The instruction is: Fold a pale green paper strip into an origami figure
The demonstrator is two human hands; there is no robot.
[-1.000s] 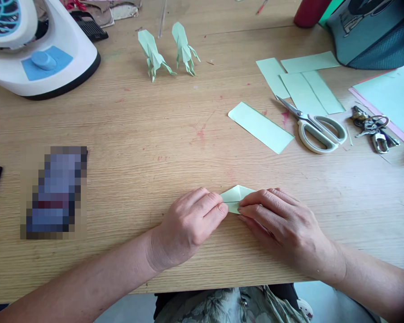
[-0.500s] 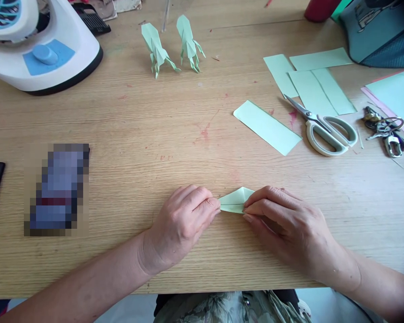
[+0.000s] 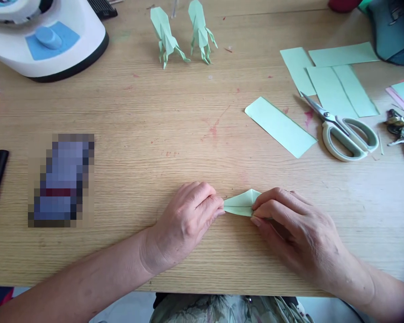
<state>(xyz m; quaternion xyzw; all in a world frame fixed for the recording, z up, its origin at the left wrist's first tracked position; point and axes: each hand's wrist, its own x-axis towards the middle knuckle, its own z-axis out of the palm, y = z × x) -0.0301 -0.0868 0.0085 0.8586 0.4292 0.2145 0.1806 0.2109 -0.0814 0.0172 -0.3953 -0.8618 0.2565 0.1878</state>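
Between my two hands, close above the front of the wooden table [image 3: 121,251], is a small piece of folded light-green paper [image 3: 239,204] with a crease along its length and a pointed upper edge. My left hand [image 3: 190,222] pinches its narrow left end. On the other side, my right hand [image 3: 298,233] grips the wider end between thumb and fingers, which hide that part. Beyond the hands lies a flat light-green paper strip [image 3: 280,127]. Scissors [image 3: 348,134] with pale handles rest to the right of the strip.
Two folded green paper figures [image 3: 168,40] stand at the back. Several green strips [image 3: 335,87] lie at the back right, near keys [image 3: 402,130] and a blue-grey bag [image 3: 393,33]. A blurred phone-like object [image 3: 62,179] is at left, below a white fan base [image 3: 63,54].
The view has shifted a little, so most table objects appear displaced. Both hands keep their pinch on the folded paper, whose shape looks almost the same.
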